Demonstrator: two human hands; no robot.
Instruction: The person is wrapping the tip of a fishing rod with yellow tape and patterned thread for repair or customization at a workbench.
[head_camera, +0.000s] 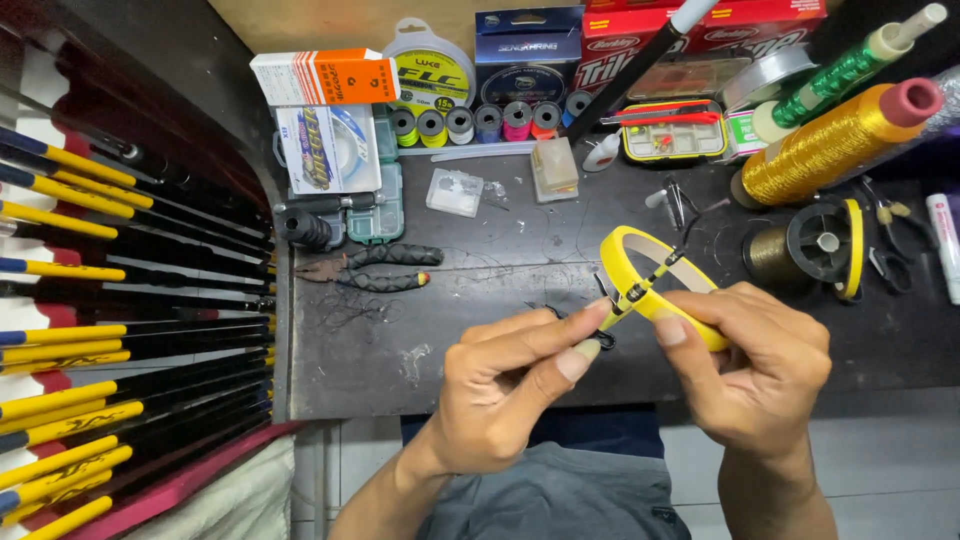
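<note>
Your right hand (752, 368) is clamped on the yellow tape roll (655, 285), thumb pressing its lower rim, and holds it tilted just above the front of the desk (480, 350). Your left hand (505, 390) is pinched shut, thumb against forefinger, on the end of a thin black-and-yellow rod tip (650, 283) that crosses the roll's face. Keep that pinch close to the roll so the slender piece cannot flex, and keep the roll steady with the right thumb while the left fingers do the fine work; I judge the small dark loop just left of the roll, by your left thumbnail, as the part likeliest to slip.

Whether tape is actually being drawn off the roll is hard to make out. Your right fingers hide the roll's near edge. The black pliers (385, 268), well left of the roll, lie untouched
</note>
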